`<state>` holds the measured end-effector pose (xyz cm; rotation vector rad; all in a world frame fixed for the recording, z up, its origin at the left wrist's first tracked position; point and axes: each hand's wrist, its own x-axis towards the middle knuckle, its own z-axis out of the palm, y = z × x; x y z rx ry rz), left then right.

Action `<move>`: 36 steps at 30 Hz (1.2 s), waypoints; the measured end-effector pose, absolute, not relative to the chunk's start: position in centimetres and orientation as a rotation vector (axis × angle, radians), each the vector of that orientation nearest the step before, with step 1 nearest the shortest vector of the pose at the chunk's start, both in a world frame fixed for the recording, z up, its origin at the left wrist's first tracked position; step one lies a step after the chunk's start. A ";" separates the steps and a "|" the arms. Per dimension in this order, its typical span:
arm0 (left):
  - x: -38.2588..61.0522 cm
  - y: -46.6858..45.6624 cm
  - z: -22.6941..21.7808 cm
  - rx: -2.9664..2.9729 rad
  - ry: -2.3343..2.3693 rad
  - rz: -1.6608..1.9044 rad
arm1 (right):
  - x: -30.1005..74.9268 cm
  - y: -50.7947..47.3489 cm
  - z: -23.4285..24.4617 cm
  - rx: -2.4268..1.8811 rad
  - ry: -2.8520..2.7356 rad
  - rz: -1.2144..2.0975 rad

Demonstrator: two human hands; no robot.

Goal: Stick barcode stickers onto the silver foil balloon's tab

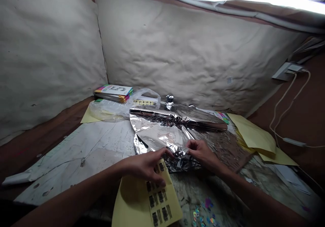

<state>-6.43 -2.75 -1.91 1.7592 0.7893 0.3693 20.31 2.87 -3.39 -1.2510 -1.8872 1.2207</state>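
Note:
My left hand [147,166] is over a yellow label sheet [162,203] printed with rows of dark labels. Its thumb presses on the sheet's face, and the index finger reaches past the top edge to the foil; the other fingers are mostly hidden. A crumpled, shiny silver foil balloon [162,135], flat and rounded at the edges, spreads across the table in front of me. My right hand [201,152] pinches the balloon's near edge between thumb and fingers. What else may be in that pinch is too small to make out.
At the back left, printed cards [114,89] are stacked beside a clear plastic bag [111,108]. Yellow paper sheets [254,133] lie on the right. Small shiny confetti [200,217] is scattered near the front edge. A white cable [281,101] hangs from the wall socket [286,71].

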 end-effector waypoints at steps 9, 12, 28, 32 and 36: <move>-5.5 -2.9 -2.4 1.909 0.859 0.218 | 20.0 3.3 -2.7 -1.247 -2.028 1.239; -5.3 -2.9 -2.2 1.874 0.846 0.169 | 20.5 6.1 -0.7 -1.249 -2.125 1.167; -5.5 -2.8 -1.8 1.821 0.857 0.172 | 11.3 25.7 5.7 -1.842 -2.068 0.078; -6.1 -2.4 -2.1 1.740 0.876 0.261 | 11.3 25.1 2.2 -1.841 -2.133 0.223; -6.8 -1.8 -2.0 1.486 0.838 0.535 | 11.8 23.6 2.3 -1.707 -2.185 0.339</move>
